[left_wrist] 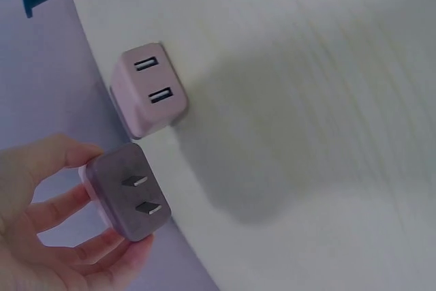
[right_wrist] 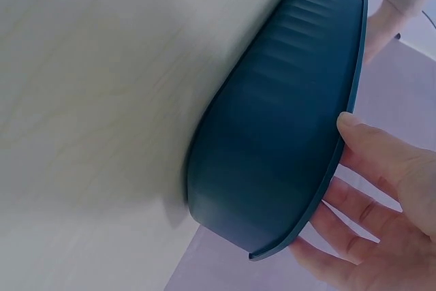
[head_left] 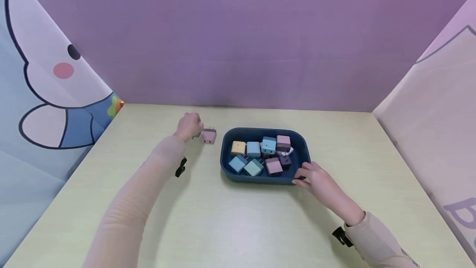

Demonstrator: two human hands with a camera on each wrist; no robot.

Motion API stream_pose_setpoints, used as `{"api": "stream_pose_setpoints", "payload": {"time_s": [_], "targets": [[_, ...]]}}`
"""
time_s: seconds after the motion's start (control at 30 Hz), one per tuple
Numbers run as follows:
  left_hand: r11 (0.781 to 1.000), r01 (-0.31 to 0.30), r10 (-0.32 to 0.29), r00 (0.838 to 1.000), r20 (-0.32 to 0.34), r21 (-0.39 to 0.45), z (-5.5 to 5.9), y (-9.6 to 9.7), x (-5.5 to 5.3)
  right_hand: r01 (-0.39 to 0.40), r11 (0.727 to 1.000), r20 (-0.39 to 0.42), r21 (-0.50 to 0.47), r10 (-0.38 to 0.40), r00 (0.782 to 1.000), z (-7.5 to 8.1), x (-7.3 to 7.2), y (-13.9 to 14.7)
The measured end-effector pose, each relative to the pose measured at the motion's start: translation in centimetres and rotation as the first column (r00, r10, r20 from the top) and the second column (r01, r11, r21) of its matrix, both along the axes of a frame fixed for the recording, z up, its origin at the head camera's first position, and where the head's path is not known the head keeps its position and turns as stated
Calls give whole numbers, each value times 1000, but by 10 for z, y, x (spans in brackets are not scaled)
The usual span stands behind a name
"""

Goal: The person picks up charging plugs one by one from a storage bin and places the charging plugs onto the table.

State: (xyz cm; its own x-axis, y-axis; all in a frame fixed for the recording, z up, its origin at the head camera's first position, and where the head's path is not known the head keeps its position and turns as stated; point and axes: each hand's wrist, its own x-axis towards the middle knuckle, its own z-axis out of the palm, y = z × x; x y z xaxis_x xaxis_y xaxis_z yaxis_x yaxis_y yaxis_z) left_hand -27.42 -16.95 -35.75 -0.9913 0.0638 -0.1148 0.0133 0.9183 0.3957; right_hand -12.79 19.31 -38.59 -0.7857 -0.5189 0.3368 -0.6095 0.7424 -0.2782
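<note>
My left hand (head_left: 189, 125) pinches a mauve USB wall charger (left_wrist: 131, 192) between thumb and fingers, its two flat metal prongs turned toward the left wrist camera. Right beside it on the table is a pink wall charger (head_left: 209, 136), whose two USB ports show in the left wrist view. At the near right corner of a dark blue plastic bin (head_left: 260, 180), my right hand (head_left: 317, 180) grips the rim, thumb on the outside and fingers over the edge. Inside the bin lie several chargers, among them a yellow one (head_left: 238, 148), a green one (head_left: 253, 167) and a pink one (head_left: 274, 166).
The bin stands on a pale wooden table (head_left: 238, 226), right of the pink charger. A purple cloth wall (head_left: 245, 44) rises behind the table's far edge. Printed cloth panels flank it, with a cartoon figure (head_left: 63, 90) on the left one.
</note>
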Motion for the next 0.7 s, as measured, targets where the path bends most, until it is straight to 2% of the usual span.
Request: {"api": "stream_pose_setpoints", "payload": {"time_s": [0.23, 0.7], "targets": [[999, -34, 33, 999, 29, 14, -6, -2, -1, -8, 1000, -21, -11, 7, 1000, -2, 0, 0], [998, -54, 52, 997, 53, 32, -21, -6, -7, -1, 1000, 7, -5, 1, 1000, 0, 2, 1]]}}
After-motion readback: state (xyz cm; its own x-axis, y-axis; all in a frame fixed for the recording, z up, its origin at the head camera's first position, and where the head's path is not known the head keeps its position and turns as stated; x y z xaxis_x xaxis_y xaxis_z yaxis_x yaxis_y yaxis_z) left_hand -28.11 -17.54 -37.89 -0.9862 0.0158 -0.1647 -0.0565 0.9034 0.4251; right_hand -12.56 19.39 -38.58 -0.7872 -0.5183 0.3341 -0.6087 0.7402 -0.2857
